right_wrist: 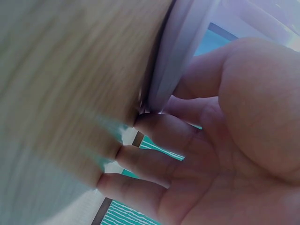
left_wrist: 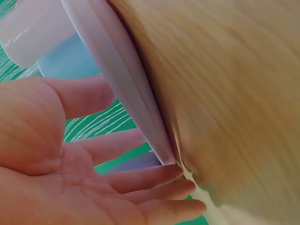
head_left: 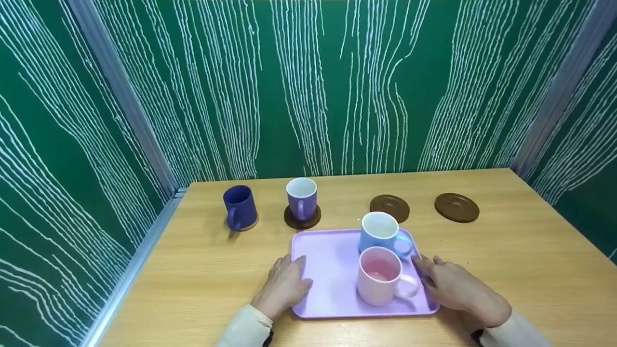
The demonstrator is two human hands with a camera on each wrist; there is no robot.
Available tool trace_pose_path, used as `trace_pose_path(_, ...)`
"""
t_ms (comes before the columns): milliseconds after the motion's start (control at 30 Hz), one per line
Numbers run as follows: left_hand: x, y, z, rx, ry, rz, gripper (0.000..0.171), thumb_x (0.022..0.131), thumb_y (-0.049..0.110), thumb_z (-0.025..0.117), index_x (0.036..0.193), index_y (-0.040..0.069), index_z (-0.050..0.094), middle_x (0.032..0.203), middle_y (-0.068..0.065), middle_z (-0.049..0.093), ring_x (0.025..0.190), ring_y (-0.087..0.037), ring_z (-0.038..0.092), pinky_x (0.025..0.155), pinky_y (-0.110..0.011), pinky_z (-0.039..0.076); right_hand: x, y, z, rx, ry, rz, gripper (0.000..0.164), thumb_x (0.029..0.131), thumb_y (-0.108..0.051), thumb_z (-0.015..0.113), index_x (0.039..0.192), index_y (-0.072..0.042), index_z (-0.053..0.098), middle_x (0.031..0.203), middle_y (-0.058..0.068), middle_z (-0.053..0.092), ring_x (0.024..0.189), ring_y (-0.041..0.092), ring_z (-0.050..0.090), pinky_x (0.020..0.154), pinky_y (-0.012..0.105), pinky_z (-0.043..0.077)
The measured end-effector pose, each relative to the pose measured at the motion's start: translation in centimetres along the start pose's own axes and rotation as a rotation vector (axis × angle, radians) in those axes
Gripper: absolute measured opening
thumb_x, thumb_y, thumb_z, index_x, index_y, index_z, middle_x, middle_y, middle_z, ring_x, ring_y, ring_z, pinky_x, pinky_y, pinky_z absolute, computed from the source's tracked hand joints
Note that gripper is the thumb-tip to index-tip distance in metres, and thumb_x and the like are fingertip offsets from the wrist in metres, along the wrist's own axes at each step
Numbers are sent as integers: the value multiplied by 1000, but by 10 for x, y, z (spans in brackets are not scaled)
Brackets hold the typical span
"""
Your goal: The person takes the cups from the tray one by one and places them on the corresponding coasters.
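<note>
A lilac tray (head_left: pixel 328 279) lies on the wooden table, held at its two short sides. My left hand (head_left: pixel 284 284) grips the left rim, thumb over the edge and the other fingers along the outside. On the opposite rim, my right hand (head_left: pixel 453 286) has its thumb against the tray and its fingertips down by the tabletop. A pink mug (head_left: pixel 376 289) stands upright on the tray's right half, handle to the right. Just behind it is a light blue mug (head_left: pixel 370 242) with a white inside, partly hidden by the pink one.
Behind the tray, a purple mug (head_left: pixel 300 205) stands on a dark brown coaster (head_left: pixel 291 221). Left of it, a dark blue mug (head_left: pixel 247 209) sits on a lighter coaster (head_left: pixel 251 226). Two brown coasters (head_left: pixel 396 207) (head_left: pixel 457 207) lie at the back right. Green panels (head_left: pixel 337 96) enclose the table.
</note>
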State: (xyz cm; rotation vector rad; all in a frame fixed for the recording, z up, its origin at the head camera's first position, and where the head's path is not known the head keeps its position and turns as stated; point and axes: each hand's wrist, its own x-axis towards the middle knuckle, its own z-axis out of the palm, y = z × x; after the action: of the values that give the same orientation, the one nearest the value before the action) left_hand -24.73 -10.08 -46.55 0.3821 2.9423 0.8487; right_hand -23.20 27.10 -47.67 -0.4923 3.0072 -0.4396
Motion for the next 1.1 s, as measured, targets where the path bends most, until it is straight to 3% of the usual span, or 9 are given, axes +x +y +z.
trace_pose_path(167,1,-2,-1,9,-63,-32,63,95,20,68,147,-10,50,156,-38,37,147,-57,29,120,-69,24,0,0,0,-3,23,-27,54,99,-20,65,147,2,54,139,39,55,126,65,50,101,74,43)
trace_pose_path(333,0,-1,-1,12,-83,-63,59,99,15,64,149,-10,46,160,-35,32,149,-57,25,121,-68,23,1,-1,-1,-14,22,-30,54,99,-19,65,146,3,54,140,38,54,126,65,49,101,74,43)
trace_pose_path(600,-1,-3,-1,78,-86,-36,55,99,7,61,149,-12,45,156,-37,37,146,-58,30,118,-68,30,1,0,2,-17,20,-26,54,99,-21,65,147,3,54,138,41,54,126,65,50,101,73,43)
trace_pose_path(933,0,-5,-1,81,-108,-54,57,98,4,61,149,-13,43,156,-38,36,147,-57,30,120,-64,30,2,-1,0,-3,-24,-13,57,100,-22,65,149,3,51,143,38,52,128,65,48,103,74,41)
trace_pose_path(1100,-1,-4,-3,86,-99,-34,57,95,0,60,148,-14,44,154,-39,38,146,-57,32,119,-63,32,4,-1,-4,-13,-18,-43,55,97,-18,67,146,5,54,137,41,55,122,62,55,100,71,46)
